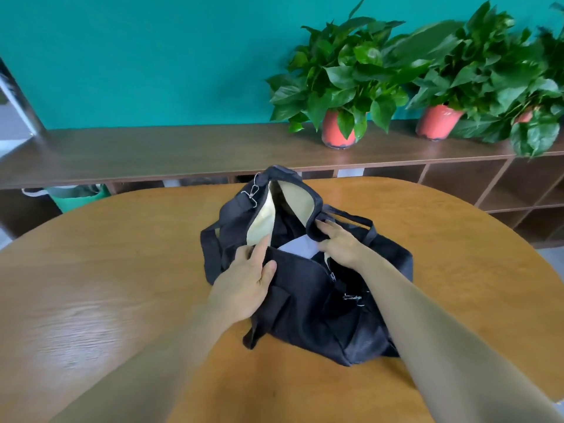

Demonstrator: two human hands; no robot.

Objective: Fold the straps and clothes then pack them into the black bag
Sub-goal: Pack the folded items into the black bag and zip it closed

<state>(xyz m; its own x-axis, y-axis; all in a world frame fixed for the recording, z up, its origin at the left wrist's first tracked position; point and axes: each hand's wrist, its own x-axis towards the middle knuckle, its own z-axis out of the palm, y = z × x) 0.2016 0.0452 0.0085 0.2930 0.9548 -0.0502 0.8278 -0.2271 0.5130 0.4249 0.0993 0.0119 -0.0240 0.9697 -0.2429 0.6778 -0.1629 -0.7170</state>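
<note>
Our right hand (338, 243) clamps black bag (305, 303) far flap; left hand (244, 280) on left rim, grip unclear. Folded cloth (300, 246) inside, between hands, just beside right.

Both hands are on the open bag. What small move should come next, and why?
Probably tuck the pale folded cloth deeper into the black bag: it pokes up in the mouth, which the left hand and right hand hold open by its rims.

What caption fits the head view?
Left hand and right hand hold open a black fabric bag on a rounded wooden table.
</note>
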